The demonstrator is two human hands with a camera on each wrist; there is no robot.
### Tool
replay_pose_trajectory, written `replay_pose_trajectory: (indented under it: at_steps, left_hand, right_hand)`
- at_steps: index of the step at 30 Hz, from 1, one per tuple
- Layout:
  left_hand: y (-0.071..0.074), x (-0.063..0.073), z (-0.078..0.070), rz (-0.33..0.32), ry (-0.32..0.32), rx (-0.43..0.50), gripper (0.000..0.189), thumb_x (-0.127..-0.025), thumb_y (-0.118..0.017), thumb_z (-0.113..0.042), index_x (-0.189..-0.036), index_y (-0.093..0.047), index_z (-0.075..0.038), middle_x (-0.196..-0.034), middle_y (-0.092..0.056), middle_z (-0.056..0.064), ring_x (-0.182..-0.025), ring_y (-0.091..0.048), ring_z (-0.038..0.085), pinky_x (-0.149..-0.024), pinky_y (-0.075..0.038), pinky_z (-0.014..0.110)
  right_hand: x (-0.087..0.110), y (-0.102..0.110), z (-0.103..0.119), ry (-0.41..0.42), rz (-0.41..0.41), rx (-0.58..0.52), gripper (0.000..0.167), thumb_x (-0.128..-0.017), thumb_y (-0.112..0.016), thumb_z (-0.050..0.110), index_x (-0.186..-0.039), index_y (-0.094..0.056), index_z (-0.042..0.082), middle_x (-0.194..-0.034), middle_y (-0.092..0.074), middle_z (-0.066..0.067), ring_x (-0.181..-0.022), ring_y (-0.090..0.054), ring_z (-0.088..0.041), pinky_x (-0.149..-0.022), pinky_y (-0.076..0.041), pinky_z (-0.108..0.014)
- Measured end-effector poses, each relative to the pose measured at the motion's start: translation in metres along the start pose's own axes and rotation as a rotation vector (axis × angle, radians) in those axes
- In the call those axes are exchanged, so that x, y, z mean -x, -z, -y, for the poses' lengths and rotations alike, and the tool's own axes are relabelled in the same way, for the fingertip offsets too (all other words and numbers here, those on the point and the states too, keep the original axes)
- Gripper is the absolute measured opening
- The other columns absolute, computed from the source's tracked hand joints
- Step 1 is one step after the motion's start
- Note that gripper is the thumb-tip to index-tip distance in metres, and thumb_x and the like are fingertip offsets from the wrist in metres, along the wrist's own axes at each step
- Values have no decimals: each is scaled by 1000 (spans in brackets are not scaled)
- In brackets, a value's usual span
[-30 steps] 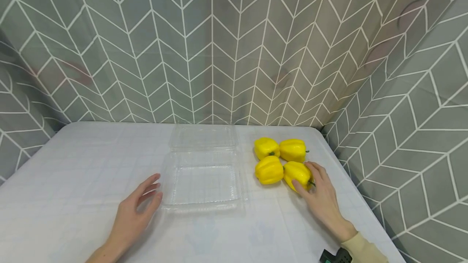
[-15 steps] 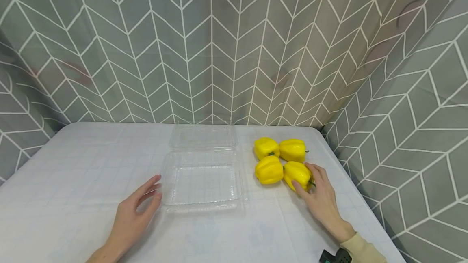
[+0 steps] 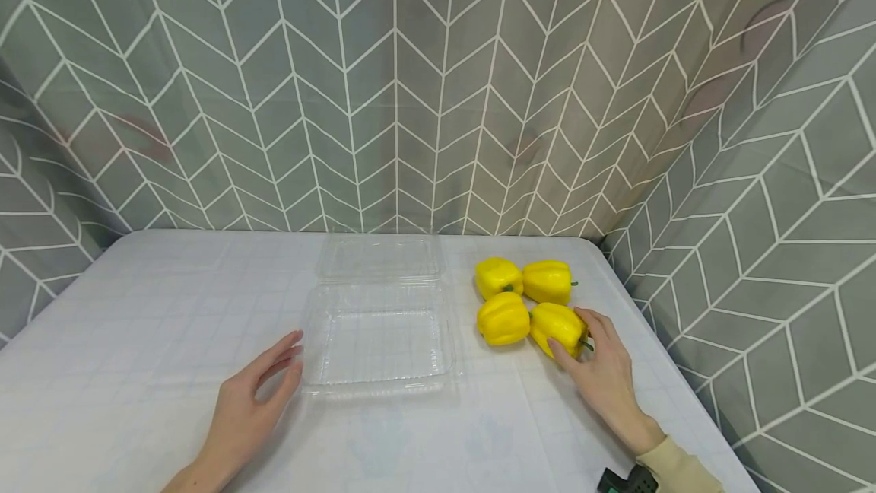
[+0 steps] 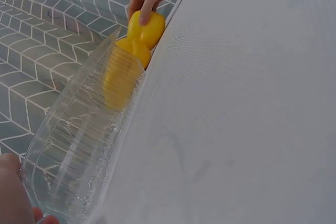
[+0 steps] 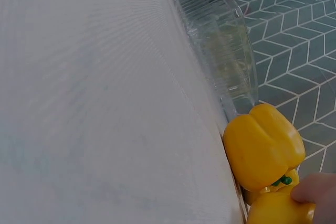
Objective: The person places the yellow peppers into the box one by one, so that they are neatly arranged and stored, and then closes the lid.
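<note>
Four-lobed yellow bell peppers lie grouped in two rows on the right of the table. My right hand [image 3: 605, 383] grips the front right bell pepper [image 3: 556, 322], thumb at its near side and fingers at its far side, with the green stem showing between. That pepper [image 5: 275, 209] is partly cut off in the right wrist view, behind another bell pepper [image 5: 262, 145]. A clear plastic clamshell box [image 3: 383, 348] lies open mid-table, its lid [image 3: 382, 259] folded back. Beside the box's left rim, my left hand [image 3: 242, 409] rests with relaxed, slightly bent fingers, holding nothing.
The front left bell pepper [image 3: 503, 319] stands between the box and the held one. Two more, a back left pepper [image 3: 498, 277] and a back right pepper [image 3: 547, 281], sit behind. A patterned grey curtain [image 3: 438, 97] borders the white-covered table [image 3: 171, 287].
Both hands stay nearly in place. The right hand's fingers have shifted very slightly on the bell pepper; the peppers and box look unmoved.
</note>
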State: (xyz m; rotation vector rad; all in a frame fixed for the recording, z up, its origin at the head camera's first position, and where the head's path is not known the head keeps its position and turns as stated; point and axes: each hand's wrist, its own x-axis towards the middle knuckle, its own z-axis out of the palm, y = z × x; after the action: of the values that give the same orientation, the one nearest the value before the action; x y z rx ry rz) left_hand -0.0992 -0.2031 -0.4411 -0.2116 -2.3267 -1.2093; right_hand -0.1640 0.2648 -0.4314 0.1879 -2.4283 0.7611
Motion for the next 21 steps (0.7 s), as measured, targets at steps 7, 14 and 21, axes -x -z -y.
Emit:
replay_pose_trajectory:
  at_steps: [7, 14, 21]
  left_hand:
    - [0, 1, 0, -15, 2, 11, 45, -92, -69, -4, -136, -62, -13, -122, -71, 13, -103, -67, -3, -95, -42, 2]
    - [-1, 1, 0, -20, -34, 24, 46, -91, -70, -2, -135, -62, -12, -122, -71, 15, -103, -68, -1, -95, -43, 3]
    - [-1, 1, 1, -14, -23, 22, 44, -92, -69, -3, -135, -63, -12, -122, -71, 15, -102, -69, 2, -96, -43, 4]
  right_hand:
    - [1, 0, 2, -9, -42, -6, 62, -77, -85, 17, -130, -58, -1, -129, -58, -17, -105, -62, -34, -88, -49, -41]
    - [1, 1, 2, -18, -80, -41, 61, -77, -85, 14, -130, -59, 0, -128, -59, -16, -103, -61, -30, -86, -43, -26]
    - [1, 3, 1, -12, -100, -82, 61, -77, -85, 10, -131, -58, 0, -129, -59, -15, -104, -59, -29, -86, -45, -35]
